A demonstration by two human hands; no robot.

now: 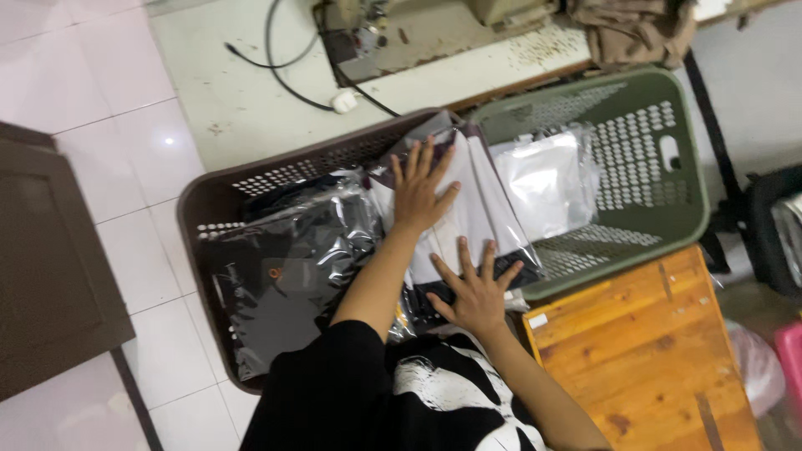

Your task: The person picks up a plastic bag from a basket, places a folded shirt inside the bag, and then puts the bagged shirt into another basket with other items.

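My left hand [418, 190] lies flat, fingers spread, on the far part of a clear plastic packet [480, 196] holding a white and dark folded garment. My right hand [478, 292] presses palm down on the near end of the same packet, fingers apart. The packet rests across the adjoining rims of a brown laundry basket [205, 200] and a green laundry basket [693, 167]. Neither hand grips anything. Several shiny bags with black garments [284, 276] fill the brown basket. A clear bag with a white garment [547, 179] lies in the green one.
A wooden stool or crate [643, 351] stands by my right arm. Beyond the baskets is a worn worktable [468, 71] with a black cable [288, 83] and brown cloth [635, 29]. White floor tiles [109, 92] and a dark mat [50, 259] lie to the left.
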